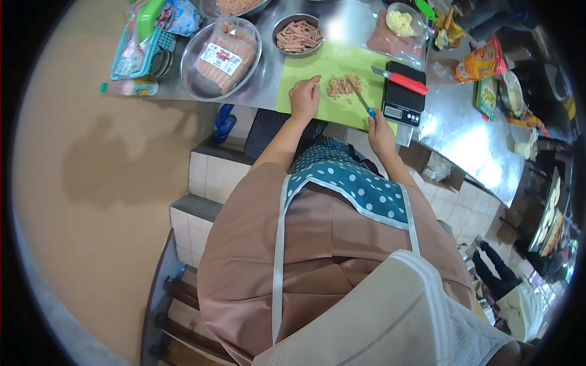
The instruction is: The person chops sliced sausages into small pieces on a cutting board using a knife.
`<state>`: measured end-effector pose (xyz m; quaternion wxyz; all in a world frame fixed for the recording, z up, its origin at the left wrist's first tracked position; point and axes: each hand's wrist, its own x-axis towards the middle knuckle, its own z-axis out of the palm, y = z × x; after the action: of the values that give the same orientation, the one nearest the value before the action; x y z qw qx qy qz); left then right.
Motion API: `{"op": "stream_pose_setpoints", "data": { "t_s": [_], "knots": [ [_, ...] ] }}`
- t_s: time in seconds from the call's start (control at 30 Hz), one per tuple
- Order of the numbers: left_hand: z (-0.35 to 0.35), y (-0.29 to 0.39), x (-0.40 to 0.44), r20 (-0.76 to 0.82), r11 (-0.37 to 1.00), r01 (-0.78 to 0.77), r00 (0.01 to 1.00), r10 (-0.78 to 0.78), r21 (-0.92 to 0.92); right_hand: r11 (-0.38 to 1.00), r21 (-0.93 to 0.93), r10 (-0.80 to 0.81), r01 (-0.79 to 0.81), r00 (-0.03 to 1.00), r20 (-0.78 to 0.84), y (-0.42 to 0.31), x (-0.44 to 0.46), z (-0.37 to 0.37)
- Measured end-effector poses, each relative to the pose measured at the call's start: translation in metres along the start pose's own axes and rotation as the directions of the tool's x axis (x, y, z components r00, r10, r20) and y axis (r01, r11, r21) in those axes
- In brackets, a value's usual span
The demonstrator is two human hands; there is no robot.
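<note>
Chopped pieces: A small pile of chopped pinkish pieces (337, 86) is spread on the green cutting board (366, 63), between the two hands.
Right hand: The blue handle of the knife (359, 93) is gripped by the right hand (381, 129); the blade is angled over the pile's right part. Whether the board is touched by the edge cannot be told.
Left hand: Nothing is seen to be grasped by the left hand (304, 97), which is held loosely at the pile's left.
Cutting: For an even chop, the pile is best kept compact and the strays gathered in.
Fingers: The left fingertips are best kept curled and clear of the edge.
Board edge: The digital scale (398, 96) and red-handled knife (407, 83) lie close by on the right, so short strokes are advised.
</note>
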<state>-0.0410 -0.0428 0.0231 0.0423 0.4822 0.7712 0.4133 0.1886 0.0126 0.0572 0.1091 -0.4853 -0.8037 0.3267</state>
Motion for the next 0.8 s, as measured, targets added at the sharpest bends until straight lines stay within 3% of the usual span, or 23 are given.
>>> {"op": "stream_pose_setpoints", "data": {
  "t_s": [0.27,0.33,0.4,0.47,0.5,0.53,0.6,0.63,0.7,0.8],
  "knots": [
    [-0.029,-0.013,-0.049,-0.209,0.962,0.197,0.965,-0.156,0.191,0.993,0.092,-0.083,0.079,0.996,0.036,0.042,-0.002,-0.032],
    [-0.035,-0.026,-0.079,-0.445,0.917,0.366,0.856,-0.264,0.159,0.992,0.066,-0.107,0.108,0.994,-0.016,0.05,-0.008,-0.037],
    [-0.041,-0.034,-0.117,-0.462,0.848,0.504,0.799,-0.385,0.163,0.997,0.079,0.022,-0.028,0.997,0.076,0.05,-0.015,-0.049],
    [-0.034,-0.043,-0.158,-0.451,0.76,0.634,0.725,-0.52,0.143,0.995,0.092,0.027,-0.032,0.998,0.058,0.062,-0.02,-0.052],
    [-0.03,-0.052,-0.182,-0.349,0.664,0.718,0.688,-0.636,0.206,0.993,0.121,-0.003,-0.002,0.999,0.042,0.07,-0.021,-0.053],
    [-0.023,-0.063,-0.206,-0.356,0.653,0.729,0.677,-0.644,0.204,0.988,0.151,-0.027,0.024,0.999,0.019,0.078,-0.022,-0.053],
    [-0.013,-0.074,-0.24,-0.042,0.409,0.831,0.457,-0.889,0.378,0.99,0.137,-0.019,0.014,0.999,0.029,0.086,-0.025,-0.056],
    [-0.008,-0.076,-0.25,-0.032,0.405,0.834,0.448,-0.893,0.374,0.989,0.144,-0.022,0.018,0.999,0.032,0.089,-0.027,-0.06],
    [-0.002,-0.079,-0.259,0.127,0.199,0.88,0.159,-0.979,0.431,0.99,0.14,-0.032,0.028,0.999,0.028,0.091,-0.029,-0.068],
    [0.008,-0.081,-0.251,0.215,0.224,0.867,0.14,-0.967,0.445,0.992,0.109,-0.069,0.065,0.997,0.032,0.101,-0.03,-0.08]
  ]
}}
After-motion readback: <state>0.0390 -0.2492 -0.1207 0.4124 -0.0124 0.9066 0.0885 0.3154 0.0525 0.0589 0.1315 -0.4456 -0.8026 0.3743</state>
